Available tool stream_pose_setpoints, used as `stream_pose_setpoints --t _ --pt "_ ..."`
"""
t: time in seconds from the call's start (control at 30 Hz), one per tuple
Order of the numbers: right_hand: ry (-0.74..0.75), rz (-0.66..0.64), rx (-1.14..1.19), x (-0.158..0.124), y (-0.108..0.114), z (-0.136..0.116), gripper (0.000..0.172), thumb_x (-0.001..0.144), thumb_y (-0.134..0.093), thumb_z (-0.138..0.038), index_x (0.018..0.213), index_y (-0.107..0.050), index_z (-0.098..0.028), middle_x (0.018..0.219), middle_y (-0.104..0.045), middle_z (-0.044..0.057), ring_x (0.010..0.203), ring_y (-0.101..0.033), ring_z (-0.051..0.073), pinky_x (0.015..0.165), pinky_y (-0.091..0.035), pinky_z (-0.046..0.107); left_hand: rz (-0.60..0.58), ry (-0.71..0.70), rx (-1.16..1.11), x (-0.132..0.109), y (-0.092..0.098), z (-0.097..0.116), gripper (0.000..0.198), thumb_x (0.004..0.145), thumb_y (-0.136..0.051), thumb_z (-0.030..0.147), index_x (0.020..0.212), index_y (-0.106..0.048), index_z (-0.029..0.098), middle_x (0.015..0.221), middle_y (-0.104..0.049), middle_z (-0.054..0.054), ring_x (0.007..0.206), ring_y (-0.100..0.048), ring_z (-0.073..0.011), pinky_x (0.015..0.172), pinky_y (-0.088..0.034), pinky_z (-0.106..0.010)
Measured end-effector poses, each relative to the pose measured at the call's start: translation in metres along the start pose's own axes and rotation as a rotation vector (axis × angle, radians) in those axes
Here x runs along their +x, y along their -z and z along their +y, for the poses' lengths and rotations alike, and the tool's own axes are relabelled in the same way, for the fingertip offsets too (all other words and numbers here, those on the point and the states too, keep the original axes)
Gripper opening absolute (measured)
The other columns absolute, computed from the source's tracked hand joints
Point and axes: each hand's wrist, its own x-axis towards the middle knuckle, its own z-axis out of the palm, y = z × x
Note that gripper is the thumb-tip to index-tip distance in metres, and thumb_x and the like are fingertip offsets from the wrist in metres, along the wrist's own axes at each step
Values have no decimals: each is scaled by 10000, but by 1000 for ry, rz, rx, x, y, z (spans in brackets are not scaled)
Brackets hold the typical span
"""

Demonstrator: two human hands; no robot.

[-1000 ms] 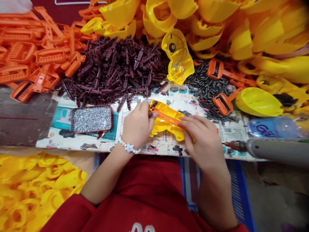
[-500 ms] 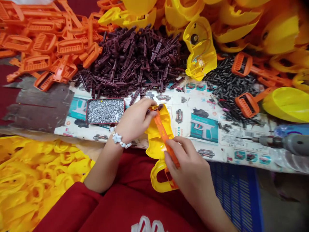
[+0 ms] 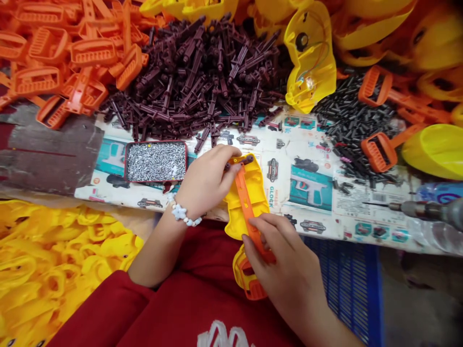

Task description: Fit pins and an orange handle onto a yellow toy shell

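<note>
A yellow plastic shell half [image 3: 258, 185], hollow side up, lies at the table's front edge and reaches out over my lap. My left hand [image 3: 211, 180], wearing a beaded bracelet, grips its upper end, thumb near a dark maroon plastic piece [image 3: 246, 159] inside. Along the shell runs an orange plastic lever with a long slotted bar [image 3: 246, 197]. My right hand [image 3: 285, 255] holds that bar lower down between thumb and fingers. The lever's ribbed loop end shows below, over the shell's looped handle. My left fingertips are partly hidden behind the shell.
Piles of orange levers [image 3: 75, 50], maroon pieces [image 3: 202, 82] and short black pins [image 3: 358, 125] line the back. A tray of screws [image 3: 156, 161] stands left. An electric screwdriver [image 3: 427, 210] lies right. Yellow shells [image 3: 65, 270] fill the lower left; a blue crate [image 3: 350, 284] is below.
The orange lever has slid down along the shell, and its ribbed loop now shows below my right hand. Both hands stay on the same pieces; the view has shifted slightly.
</note>
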Motion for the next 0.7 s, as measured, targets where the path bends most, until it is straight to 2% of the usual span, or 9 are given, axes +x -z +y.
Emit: stream_pose_setpoints --t 0.17,0.27,0.33,0.4,0.47,0.57,0.63,0.7 --pt "44 14 -52 -5 -2 -2 226 975 -453 -248 1019 -615 -97 956 -639 107 856 -597 220 745 -521 313 -16 -30 23 0 0 -1 166 900 -499 196 1054 -554 163 1050 -649 -76 963 -620 -209 863 -492 -342" --pt "58 -33 75 9 6 12 238 972 -453 -272 959 -640 -125 927 -646 84 813 -576 213 717 -497 323 -27 -65 -7 3 -1 -3 192 884 -545 207 1064 -567 146 1051 -658 -83 960 -628 -210 852 -498 -343" --pt "36 19 159 29 11 32 210 962 -456 -232 897 -631 -137 879 -644 60 783 -590 173 702 -484 280 -13 -73 -16 5 -2 -4 165 887 -541 209 1029 -594 143 1008 -672 -76 926 -635 -205 827 -504 -343" --pt "-11 134 89 57 9 57 139 925 -511 -196 872 -627 -141 818 -635 37 653 -561 138 646 -458 263 2 -75 -16 7 -2 -4 146 893 -529 214 989 -620 153 956 -682 -64 889 -637 -199 807 -506 -342" --pt "-70 102 -61 91 0 82 109 863 -550 -167 907 -649 -153 843 -647 44 611 -550 145 633 -448 284 17 -79 -21 8 -3 -4 147 893 -524 221 966 -637 163 930 -689 -56 865 -638 -193 796 -508 -341" --pt "-184 40 -201 139 -23 107 87 803 -601 -156 857 -665 -131 814 -656 92 720 -585 225 688 -456 349 42 -77 -33 6 -4 -4 152 886 -535 218 973 -650 170 933 -696 -54 862 -642 -190 792 -510 -336" --pt "-281 3 -254 159 -33 112 75 784 -633 -158 811 -660 -94 778 -651 135 731 -590 261 703 -465 394 59 -70 -38 5 -5 -4 153 880 -550 210 980 -656 165 935 -699 -56 863 -644 -190 790 -509 -332" --pt "-322 -48 -251 164 -31 106 31 760 -620 -97 763 -649 -88 754 -646 141 740 -602 273 731 -474 417 69 -56 -43 4 -6 -4 152 876 -561 198 980 -665 158 933 -702 -58 852 -647 -188 787 -510 -328"
